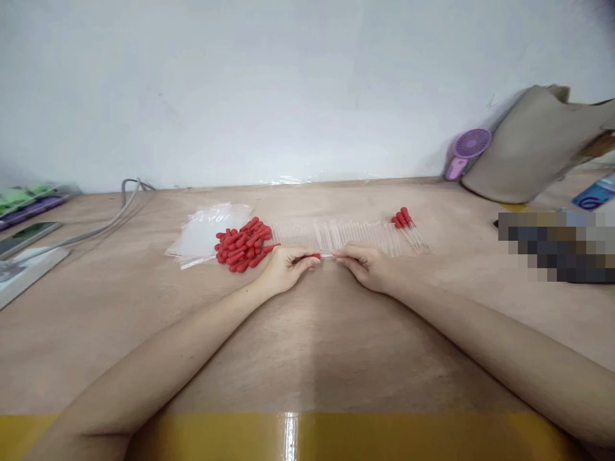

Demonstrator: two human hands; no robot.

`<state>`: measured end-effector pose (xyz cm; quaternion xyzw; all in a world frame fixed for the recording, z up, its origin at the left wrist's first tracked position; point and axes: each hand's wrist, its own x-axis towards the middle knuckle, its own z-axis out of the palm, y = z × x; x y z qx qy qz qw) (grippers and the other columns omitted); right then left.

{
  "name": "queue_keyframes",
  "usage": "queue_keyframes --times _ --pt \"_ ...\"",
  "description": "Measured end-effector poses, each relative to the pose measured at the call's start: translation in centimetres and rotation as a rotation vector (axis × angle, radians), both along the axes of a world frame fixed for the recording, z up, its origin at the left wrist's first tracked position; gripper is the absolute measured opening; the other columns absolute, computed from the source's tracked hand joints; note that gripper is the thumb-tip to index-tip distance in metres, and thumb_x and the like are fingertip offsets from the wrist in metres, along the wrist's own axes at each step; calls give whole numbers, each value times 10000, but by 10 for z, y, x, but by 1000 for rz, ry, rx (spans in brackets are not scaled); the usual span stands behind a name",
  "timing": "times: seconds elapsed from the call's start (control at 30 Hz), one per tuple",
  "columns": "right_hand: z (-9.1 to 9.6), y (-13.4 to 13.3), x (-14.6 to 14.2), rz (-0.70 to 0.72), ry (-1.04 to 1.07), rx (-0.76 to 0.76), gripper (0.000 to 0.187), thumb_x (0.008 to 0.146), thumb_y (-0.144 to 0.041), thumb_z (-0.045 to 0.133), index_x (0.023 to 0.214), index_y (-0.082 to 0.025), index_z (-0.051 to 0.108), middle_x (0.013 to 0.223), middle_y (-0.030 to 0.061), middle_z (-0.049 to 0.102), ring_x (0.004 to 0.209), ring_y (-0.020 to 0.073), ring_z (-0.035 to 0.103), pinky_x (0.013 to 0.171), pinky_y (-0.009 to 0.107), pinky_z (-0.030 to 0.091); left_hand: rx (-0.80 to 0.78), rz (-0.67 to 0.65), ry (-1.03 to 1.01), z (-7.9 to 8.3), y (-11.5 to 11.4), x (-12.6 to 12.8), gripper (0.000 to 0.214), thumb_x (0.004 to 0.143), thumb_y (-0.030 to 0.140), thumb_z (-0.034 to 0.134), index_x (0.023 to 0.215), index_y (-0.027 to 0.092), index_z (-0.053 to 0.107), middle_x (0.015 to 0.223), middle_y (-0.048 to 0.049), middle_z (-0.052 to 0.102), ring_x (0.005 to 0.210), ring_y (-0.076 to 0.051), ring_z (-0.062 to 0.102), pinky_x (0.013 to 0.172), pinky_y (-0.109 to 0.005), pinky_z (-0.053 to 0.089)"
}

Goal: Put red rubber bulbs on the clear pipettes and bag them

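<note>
My left hand [287, 267] pinches a red rubber dropper bulb [317, 256], most of it hidden by the fingers. Facing it, my right hand [368, 264] is closed on a thin clear dropper tube [327, 256]. The tube's left end meets the bulb's mouth; whether it sits inside I cannot tell. Just left of my left hand lies a pile of red bulbs [243, 244]. Behind both hands runs a row of clear tubes [331, 234]. Several droppers [403, 219] with red bulbs on their tubes lie to the right.
Clear plastic bags [202, 230] lie behind the bulb pile. A grey cable [113, 221] and a white power strip [36, 275] are at left, near a phone [31, 240]. At right, a purple fan [471, 144] leans by a large beige bag [519, 147].
</note>
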<state>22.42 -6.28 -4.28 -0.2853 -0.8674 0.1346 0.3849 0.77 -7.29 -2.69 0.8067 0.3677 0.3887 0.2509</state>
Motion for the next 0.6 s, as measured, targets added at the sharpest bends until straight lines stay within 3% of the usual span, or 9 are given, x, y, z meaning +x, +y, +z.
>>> queue_keyframes --times 0.17,0.27,0.43,0.6 --pt "2 3 4 39 -58 37 182 876 -211 455 888 -182 634 733 20 607 674 121 539 684 257 396 -117 -115 -28 0 0 -1 217 817 257 556 924 105 668 732 -46 665 589 -106 609 602 -223 514" --pt "5 3 8 37 -182 81 187 877 -193 443 907 -184 628 733 13 607 677 118 540 692 264 366 -120 -121 27 2 -4 1 208 816 244 558 909 97 671 708 -49 665 587 -108 614 582 -214 511" --pt "7 -5 7 -86 -316 269 205 868 -172 424 886 -164 628 686 23 590 640 130 526 626 270 309 29 -51 132 6 -10 4 185 828 244 551 900 128 678 690 -29 673 538 -89 599 546 -190 488" --pt "0 -6 5 -112 -260 347 206 885 -190 408 923 -157 608 708 39 596 655 137 520 644 269 346 234 -20 179 3 -9 3 182 813 258 580 929 155 676 747 -31 692 638 -113 625 610 -207 496"
